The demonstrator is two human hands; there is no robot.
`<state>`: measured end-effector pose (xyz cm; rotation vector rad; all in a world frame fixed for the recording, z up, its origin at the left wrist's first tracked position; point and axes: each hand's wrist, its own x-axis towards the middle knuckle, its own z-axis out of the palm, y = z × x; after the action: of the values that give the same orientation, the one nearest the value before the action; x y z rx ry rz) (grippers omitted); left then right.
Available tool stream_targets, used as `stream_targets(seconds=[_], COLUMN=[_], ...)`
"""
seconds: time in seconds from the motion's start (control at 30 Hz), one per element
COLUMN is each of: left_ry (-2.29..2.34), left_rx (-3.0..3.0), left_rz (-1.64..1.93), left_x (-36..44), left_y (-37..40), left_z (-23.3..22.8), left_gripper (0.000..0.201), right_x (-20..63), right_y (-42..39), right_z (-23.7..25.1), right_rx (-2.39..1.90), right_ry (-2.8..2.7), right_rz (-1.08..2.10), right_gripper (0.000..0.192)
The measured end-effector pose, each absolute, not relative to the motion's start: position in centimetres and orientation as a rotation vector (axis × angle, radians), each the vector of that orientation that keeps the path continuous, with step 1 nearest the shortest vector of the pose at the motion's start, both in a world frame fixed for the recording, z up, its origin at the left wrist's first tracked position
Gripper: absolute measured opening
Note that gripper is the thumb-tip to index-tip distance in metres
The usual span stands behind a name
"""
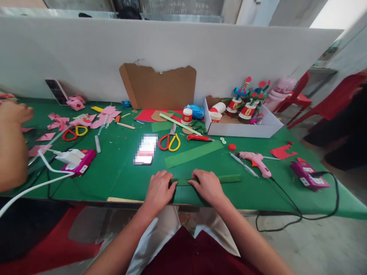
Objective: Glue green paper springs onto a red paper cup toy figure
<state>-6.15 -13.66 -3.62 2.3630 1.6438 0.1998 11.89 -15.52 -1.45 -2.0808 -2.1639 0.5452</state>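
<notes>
Green paper strip [226, 178], long and narrow, lies near on the green tabletop [120, 175]; left hand [158, 190] and right hand [207, 186] apparently pinch it, fingers curled; press evenly for a straight crease.

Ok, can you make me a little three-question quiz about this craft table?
1. True or false: both hands, the left hand and the right hand, rest on the folded green paper strip.
2. What lies just right of the phone? A) scissors with red and yellow handles B) a blue stapler C) a paintbrush
3. Fill in: the pink glue gun lies on the ____ table.

Key: 1 true; 2 A; 3 green
</notes>
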Motion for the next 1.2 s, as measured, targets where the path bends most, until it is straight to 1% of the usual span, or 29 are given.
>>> stream_targets(seconds=[0.33,0.7,0.9,1.2], left_ry=[1.653,1.635,1.637,1.71], left_rx=[2.397,2.407,2.435,2.485], left_rz=[0.063,0.111,0.064,0.014], left_x=[-5.9,-5.8,-5.8,-7.9], left_y=[-13.4,-13.5,-13.3,-11.8], left_z=[-2.9,-3.0,-2.9,-2.5], left_gripper=[0.014,0.015,0.015,0.019], right_x=[11.8,11.8,11.5,9.8], right_y=[-15.1,-15.0,-14.9,-14.1], right_z=[-0.8,-0.8,-0.8,-1.2], right_rx=[-2.141,-2.14,-2.145,-2.097], right_ry=[-2.204,-2.207,-2.211,-2.203], right_rz=[0.574,0.547,0.524,0.489], right_gripper=[0.013,0.013,0.012,0.01])
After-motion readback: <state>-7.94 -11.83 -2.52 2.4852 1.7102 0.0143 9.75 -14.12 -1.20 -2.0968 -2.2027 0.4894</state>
